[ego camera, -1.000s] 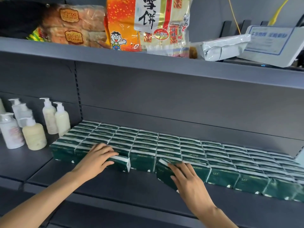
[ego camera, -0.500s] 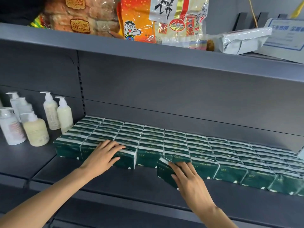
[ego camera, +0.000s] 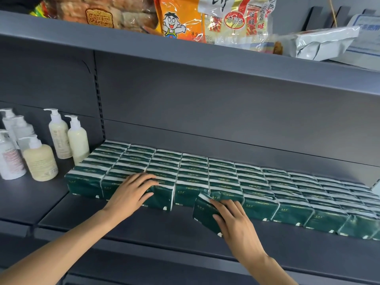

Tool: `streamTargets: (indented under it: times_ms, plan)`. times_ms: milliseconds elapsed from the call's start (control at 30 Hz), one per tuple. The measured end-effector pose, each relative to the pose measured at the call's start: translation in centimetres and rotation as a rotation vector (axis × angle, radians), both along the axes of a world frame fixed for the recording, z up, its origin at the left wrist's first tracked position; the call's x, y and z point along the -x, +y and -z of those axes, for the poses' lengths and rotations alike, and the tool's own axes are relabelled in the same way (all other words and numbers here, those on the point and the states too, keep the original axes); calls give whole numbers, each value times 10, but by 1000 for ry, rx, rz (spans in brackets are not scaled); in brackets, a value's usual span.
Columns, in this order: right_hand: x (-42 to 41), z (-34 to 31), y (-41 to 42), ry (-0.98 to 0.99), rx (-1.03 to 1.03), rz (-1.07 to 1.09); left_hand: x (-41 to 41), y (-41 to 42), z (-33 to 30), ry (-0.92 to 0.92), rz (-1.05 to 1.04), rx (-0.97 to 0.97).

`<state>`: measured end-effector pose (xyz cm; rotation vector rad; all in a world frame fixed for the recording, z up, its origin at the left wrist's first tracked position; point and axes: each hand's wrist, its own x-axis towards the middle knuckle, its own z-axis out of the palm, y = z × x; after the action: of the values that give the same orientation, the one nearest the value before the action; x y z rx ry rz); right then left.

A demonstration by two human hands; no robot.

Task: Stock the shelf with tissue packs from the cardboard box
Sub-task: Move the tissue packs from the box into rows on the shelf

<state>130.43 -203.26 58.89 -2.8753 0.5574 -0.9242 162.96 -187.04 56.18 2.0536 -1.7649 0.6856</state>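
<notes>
The left hand (ego camera: 131, 192) is lying flat, fingers spread, steadying the front row of tissue packs (ego camera: 257, 182) on the shelf (ego camera: 123, 225), while the right hand (ego camera: 232, 219), fingers straight, is pressing a tilted pack (ego camera: 202, 212) toward its gap.

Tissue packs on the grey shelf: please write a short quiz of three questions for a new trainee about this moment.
1. True or false: the right hand lies on a tilted tissue pack at the front of the rows.
2. Which things stand to the left of the rows of packs? A) pump bottles B) cans C) jars
3. Fill in: the left hand rests with straight fingers on the ____ row of packs.

Key: 1 true; 2 A, the pump bottles; 3 front.
</notes>
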Motion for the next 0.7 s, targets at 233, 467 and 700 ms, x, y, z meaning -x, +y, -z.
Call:
streamTargets:
  times_ms: [233, 467, 700]
  plan:
    - [-22, -3, -4, -22, -44, -2, 1, -1, 2, 6, -19, 7]
    - [-53, 2, -11, -31, -26, -59, 1, 0, 3, 45, -24, -18]
    - [-79, 18, -19, -31, 45, -87, 0, 1, -2, 82, -16, -24]
